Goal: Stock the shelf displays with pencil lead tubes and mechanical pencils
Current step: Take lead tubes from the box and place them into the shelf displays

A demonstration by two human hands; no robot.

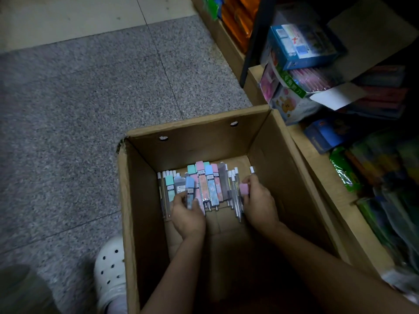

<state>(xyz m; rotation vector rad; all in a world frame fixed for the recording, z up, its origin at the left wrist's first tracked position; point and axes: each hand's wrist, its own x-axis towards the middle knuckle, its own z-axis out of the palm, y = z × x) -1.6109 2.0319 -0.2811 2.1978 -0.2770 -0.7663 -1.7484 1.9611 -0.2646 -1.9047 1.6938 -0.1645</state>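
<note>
Gathering stock was the step: in the cardboard box point(267, 141), left hand point(188, 214) pinched a blue-capped lead tube point(190, 191), right hand point(258, 202) a pink-capped one point(244, 189). Next: lifting them toward shelves point(322, 168) at three o'clock.

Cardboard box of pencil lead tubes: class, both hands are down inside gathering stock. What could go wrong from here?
1. The left hand grips a blue-capped lead tube among a loose pile; lifting might drag neighbours out of order.
2. The right hand pinches a pink-capped tube beside thin clear mechanical pencils, which could slip.
3. The deep brown cardboard box is dim, so mix-ups seem likely.
</note>
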